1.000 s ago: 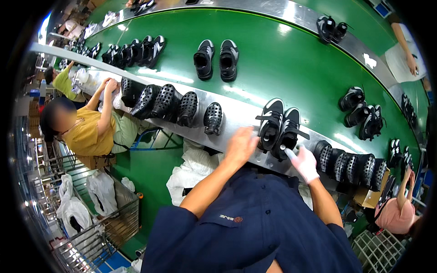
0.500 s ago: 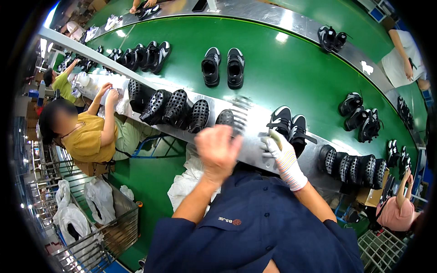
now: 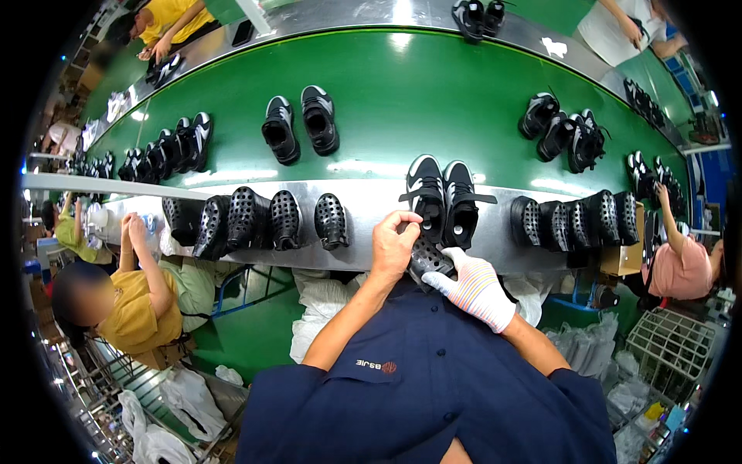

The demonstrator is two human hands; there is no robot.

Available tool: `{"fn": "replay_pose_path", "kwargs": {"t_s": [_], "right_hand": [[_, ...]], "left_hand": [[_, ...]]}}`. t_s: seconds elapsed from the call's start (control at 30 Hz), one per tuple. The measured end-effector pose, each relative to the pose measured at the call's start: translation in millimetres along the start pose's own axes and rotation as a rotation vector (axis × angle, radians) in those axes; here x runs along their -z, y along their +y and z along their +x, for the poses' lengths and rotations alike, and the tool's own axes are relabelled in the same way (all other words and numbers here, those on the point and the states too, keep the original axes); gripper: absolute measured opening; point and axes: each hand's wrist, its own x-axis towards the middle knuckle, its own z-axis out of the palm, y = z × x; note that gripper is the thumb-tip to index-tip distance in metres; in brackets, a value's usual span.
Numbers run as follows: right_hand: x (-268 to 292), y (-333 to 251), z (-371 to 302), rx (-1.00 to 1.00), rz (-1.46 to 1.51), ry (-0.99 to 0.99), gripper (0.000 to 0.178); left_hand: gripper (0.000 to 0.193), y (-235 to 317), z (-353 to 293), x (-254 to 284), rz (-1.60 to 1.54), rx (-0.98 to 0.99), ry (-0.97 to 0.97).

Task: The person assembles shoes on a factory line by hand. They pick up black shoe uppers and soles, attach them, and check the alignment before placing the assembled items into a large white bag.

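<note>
Close in front of me, a black perforated plastic shoe last is tilted between my two hands. My bare left hand is closed at its left side, with thumb and forefinger pinched together near its top. On its right side lies my right hand in a white striped glove, fingers bent round it. Just beyond stands a pair of black sneakers with grey-white toes, the left shoe and the right shoe, straps loose. The last's lower end is partly hidden by the glove.
Several black lasts stand in a row on the metal ledge to the left, one last apart. More lasts stand right. Sneakers rest on the green belt. A co-worker in yellow sits at left.
My left hand, blurred before, has come over to my right hand, and both are now at a last. The right hand has drawn nearer my body. The whole view has shifted.
</note>
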Motion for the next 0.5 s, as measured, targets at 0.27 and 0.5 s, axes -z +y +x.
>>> {"fn": "replay_pose_path", "kwargs": {"t_s": [0.27,0.5], "right_hand": [[8.4,39.7,11.5,-0.242,-0.273,-0.045,0.047],[32.9,20.8,46.1,-0.210,-0.411,-0.189,0.033]], "left_hand": [[0.036,-8.1,34.2,-13.1,0.746,-0.640,-0.022],[0.021,-18.8,86.7,-8.1,1.068,-0.890,-0.367]]}}
